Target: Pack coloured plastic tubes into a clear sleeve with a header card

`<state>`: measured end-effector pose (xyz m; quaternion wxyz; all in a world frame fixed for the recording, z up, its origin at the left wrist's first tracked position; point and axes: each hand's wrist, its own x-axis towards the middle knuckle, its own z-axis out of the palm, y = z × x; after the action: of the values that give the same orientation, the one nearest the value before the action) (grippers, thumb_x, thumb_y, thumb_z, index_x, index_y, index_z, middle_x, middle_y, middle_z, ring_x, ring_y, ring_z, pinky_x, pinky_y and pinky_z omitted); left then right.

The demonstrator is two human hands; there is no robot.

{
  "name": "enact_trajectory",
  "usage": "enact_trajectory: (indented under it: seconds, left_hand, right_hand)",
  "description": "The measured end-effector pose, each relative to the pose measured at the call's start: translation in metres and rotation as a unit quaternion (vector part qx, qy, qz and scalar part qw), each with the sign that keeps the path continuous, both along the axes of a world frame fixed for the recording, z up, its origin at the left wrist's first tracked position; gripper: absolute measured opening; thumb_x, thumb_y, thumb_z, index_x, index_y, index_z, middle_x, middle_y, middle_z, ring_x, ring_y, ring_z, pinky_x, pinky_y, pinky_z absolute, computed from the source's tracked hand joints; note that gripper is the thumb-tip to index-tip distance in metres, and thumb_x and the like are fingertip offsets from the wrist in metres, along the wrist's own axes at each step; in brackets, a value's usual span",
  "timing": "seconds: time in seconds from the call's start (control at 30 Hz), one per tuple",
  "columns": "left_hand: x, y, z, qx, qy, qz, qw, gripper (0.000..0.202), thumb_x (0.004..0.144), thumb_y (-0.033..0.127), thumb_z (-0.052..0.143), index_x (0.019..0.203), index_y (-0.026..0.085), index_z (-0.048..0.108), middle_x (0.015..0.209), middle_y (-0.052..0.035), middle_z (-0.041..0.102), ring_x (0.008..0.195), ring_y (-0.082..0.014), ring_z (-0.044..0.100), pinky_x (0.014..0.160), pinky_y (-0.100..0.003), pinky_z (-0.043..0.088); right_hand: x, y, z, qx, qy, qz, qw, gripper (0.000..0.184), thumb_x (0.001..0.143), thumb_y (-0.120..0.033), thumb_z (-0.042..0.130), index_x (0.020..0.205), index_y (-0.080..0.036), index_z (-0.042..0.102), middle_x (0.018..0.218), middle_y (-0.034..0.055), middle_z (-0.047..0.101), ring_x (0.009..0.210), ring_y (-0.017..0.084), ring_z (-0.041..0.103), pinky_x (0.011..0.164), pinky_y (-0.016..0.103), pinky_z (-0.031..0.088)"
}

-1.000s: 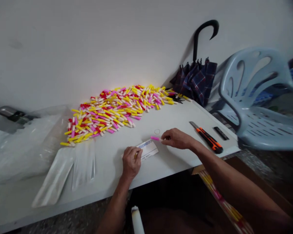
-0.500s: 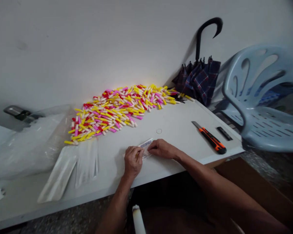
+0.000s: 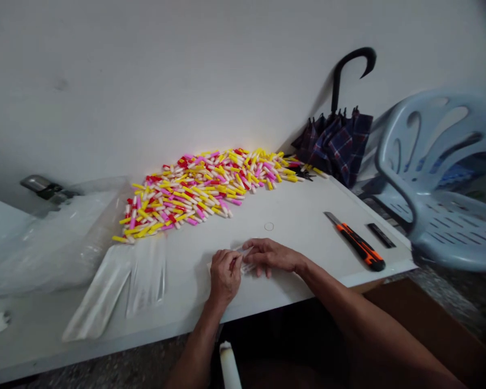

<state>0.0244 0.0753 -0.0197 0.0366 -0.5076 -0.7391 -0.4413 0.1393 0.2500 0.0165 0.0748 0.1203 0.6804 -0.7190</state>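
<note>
Clear plastic strip [image 3: 243,258] between left hand [image 3: 225,274] and right hand [image 3: 272,256], long axis slanting up-right.

Small translucent slip [image 3: 244,251] held flat on the white desk [image 3: 308,232]

Thin and pale, it lies nearly level between the left hand [image 3: 225,275] and right hand [image 3: 272,256], mostly hidden by their fingers, with only narrow edges showing.
</note>
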Motion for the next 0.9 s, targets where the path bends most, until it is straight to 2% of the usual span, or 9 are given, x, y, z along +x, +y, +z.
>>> enact_trajectory:
  seconds: [0.1, 0.17, 0.2, 0.33, 0.43, 0.53, 0.67, 0.77, 0.9]
  left_hand:
    - [0.000, 0.001, -0.001, -0.012, 0.002, 0.008, 1.000, 0.018, 0.100, 0.027, 0.055, 0.086, 0.021, 0.065, 0.083, -0.0029, 0.067, 0.083, -0.0199, 0.060, 0.083, -0.037, 0.045]
    - [0.000, 0.002, -0.003, -0.015, 0.004, 0.016, 1.000, 0.017, 0.100, 0.026, 0.056, 0.085, 0.022, 0.065, 0.082, -0.0027, 0.067, 0.083, -0.0202, 0.060, 0.083, -0.036, 0.045]
    - [0.000, 0.002, -0.003, -0.016, 0.005, 0.020, 1.000, 0.017, 0.099, 0.026, 0.057, 0.085, 0.022, 0.065, 0.082, -0.0026, 0.067, 0.083, -0.0203, 0.060, 0.082, -0.036, 0.045]
    - [0.001, 0.002, -0.005, -0.015, 0.012, 0.026, 0.999, 0.016, 0.098, 0.024, 0.057, 0.085, 0.022, 0.065, 0.082, -0.0025, 0.067, 0.083, -0.0205, 0.060, 0.081, -0.037, 0.045]
    - [0.001, 0.002, -0.005, -0.014, 0.010, 0.022, 1.000, 0.016, 0.098, 0.024, 0.057, 0.085, 0.022, 0.065, 0.082, -0.0023, 0.067, 0.083, -0.0201, 0.059, 0.082, -0.037, 0.045]
    - [0.001, 0.001, -0.005, -0.005, -0.001, 0.020, 1.000, 0.018, 0.100, 0.026, 0.056, 0.085, 0.022, 0.065, 0.082, -0.0026, 0.067, 0.083, -0.0200, 0.059, 0.082, -0.037, 0.045]
    - [0.000, 0.001, -0.005, 0.010, -0.006, 0.013, 1.000, 0.017, 0.100, 0.027, 0.057, 0.086, 0.022, 0.065, 0.083, -0.0025, 0.067, 0.084, -0.0199, 0.059, 0.082, -0.037, 0.045]
    - [0.000, 0.001, -0.005, 0.019, 0.003, 0.010, 1.000, 0.015, 0.099, 0.027, 0.058, 0.087, 0.022, 0.065, 0.084, -0.0023, 0.068, 0.084, -0.0198, 0.060, 0.084, -0.037, 0.045]
    - [0.000, 0.001, -0.006, 0.027, 0.018, 0.017, 0.999, 0.014, 0.099, 0.026, 0.059, 0.088, 0.022, 0.066, 0.085, -0.0025, 0.068, 0.084, -0.0198, 0.060, 0.085, -0.038, 0.045]
  right_hand:
    - [-0.036, 0.019, 0.001, 0.203, -0.011, -0.102, 0.974, 0.028, 0.095, -0.038, 0.058, 0.110, -0.015, 0.065, 0.082, 0.0058, 0.071, 0.063, 0.016, 0.067, 0.056, 0.023, 0.049]
    - [-0.069, 0.031, 0.002, 0.352, -0.028, -0.186, 0.917, 0.027, 0.096, -0.033, 0.056, 0.114, -0.015, 0.066, 0.094, 0.0087, 0.073, 0.077, 0.017, 0.069, 0.068, 0.024, 0.050]
    - [-0.086, 0.035, 0.002, 0.402, -0.041, -0.189, 0.895, 0.029, 0.094, -0.031, 0.059, 0.118, -0.015, 0.066, 0.102, 0.0100, 0.074, 0.088, 0.019, 0.069, 0.074, 0.025, 0.050]
    - [-0.137, 0.037, 0.002, 0.452, -0.073, -0.178, 0.871, 0.030, 0.089, -0.027, 0.063, 0.115, -0.014, 0.069, 0.117, 0.0159, 0.072, 0.106, 0.027, 0.066, 0.082, 0.030, 0.049]
    - [-0.144, 0.033, 0.005, 0.468, -0.093, -0.182, 0.860, 0.025, 0.088, -0.025, 0.061, 0.104, -0.011, 0.073, 0.115, 0.0206, 0.072, 0.104, 0.031, 0.068, 0.080, 0.033, 0.049]
    - [-0.120, 0.039, 0.012, 0.468, -0.104, -0.182, 0.858, 0.021, 0.085, -0.022, 0.061, 0.096, -0.010, 0.075, 0.106, 0.0205, 0.075, 0.098, 0.029, 0.070, 0.077, 0.031, 0.050]
    - [-0.042, 0.056, 0.026, 0.424, -0.091, -0.150, 0.888, 0.024, 0.090, -0.026, 0.057, 0.096, -0.013, 0.076, 0.081, 0.0090, 0.076, 0.070, 0.017, 0.070, 0.065, 0.023, 0.050]
    - [0.023, 0.066, 0.038, 0.322, -0.076, -0.091, 0.939, 0.026, 0.087, -0.033, 0.062, 0.096, -0.012, 0.075, 0.066, 0.0052, 0.070, 0.055, 0.015, 0.063, 0.052, 0.022, 0.047]
    - [0.057, 0.058, 0.046, 0.330, -0.099, 0.002, 0.939, 0.021, 0.083, -0.030, 0.064, 0.087, -0.013, 0.075, 0.060, 0.0028, 0.067, 0.051, 0.013, 0.059, 0.048, 0.021, 0.042]
